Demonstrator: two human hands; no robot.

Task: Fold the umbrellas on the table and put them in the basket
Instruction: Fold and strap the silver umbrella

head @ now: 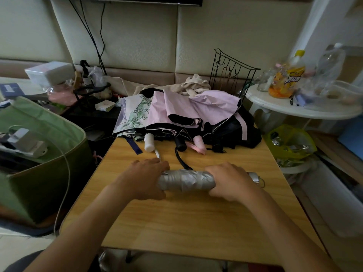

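Observation:
A rolled-up silver umbrella [186, 180] lies crosswise on the wooden table [176, 222]. My left hand [145, 177] grips its left end. Curled round the right end is my right hand [229, 179], and the silver handle [255, 177] pokes out beyond it. At the back of the table lie loose unfolded umbrellas: a floral one [133, 112] with a white handle [149, 142], a pink one [196, 105] with a pink handle [200, 146], and a black one [241, 130] with a black handle [180, 144]. The green fabric basket [39, 173] stands at the left of the table.
A white device with a cable [25, 143] sits in the basket. A black wire rack [231, 73] stands behind the umbrellas. A white round side table [284, 107] with bottles is at the right, and a bin with a yellow bag [288, 142] below it.

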